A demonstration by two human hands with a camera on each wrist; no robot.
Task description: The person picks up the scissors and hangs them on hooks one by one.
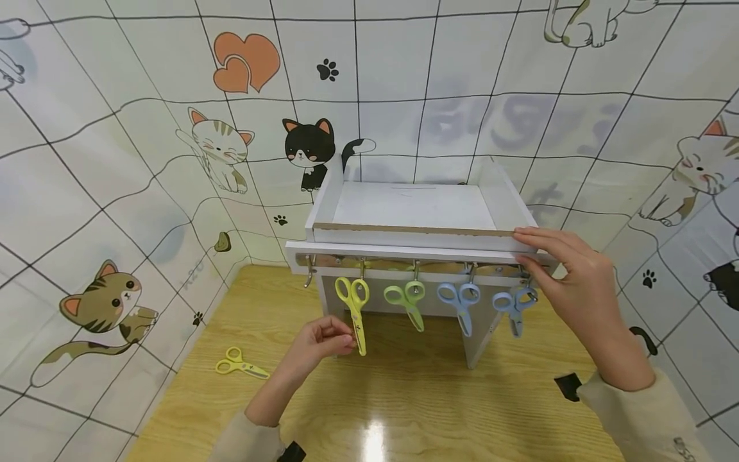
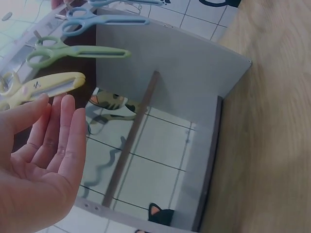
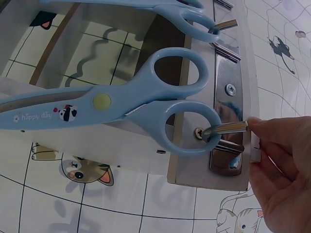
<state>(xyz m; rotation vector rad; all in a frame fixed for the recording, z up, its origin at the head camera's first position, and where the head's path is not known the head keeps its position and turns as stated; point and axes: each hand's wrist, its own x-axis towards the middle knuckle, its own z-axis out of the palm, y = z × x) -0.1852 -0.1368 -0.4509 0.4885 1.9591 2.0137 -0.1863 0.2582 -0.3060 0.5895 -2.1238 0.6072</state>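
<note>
Yellow scissors [image 1: 359,314] hang by a handle loop from a hook on a white shelf [image 1: 412,240]. My left hand [image 1: 316,346] is at their blade end, fingers loosely bent; in the left wrist view the thumb [image 2: 30,112] is beside the blade without a clear grip. Green scissors [image 1: 414,311], blue scissors [image 1: 462,313] and another blue pair [image 1: 516,309] hang to the right. My right hand [image 1: 580,289] holds the shelf's right front edge between thumb and fingers. Close by, the blue scissors [image 3: 73,109] with a panda print have one loop over a double hook [image 3: 231,128].
A second yellow pair of scissors [image 1: 251,369] lies on the wooden table [image 1: 439,417] at the left. The leftmost hook [image 1: 309,273] holds nothing. Cat-print sheeting [image 1: 398,58] covers the walls behind and beside the shelf.
</note>
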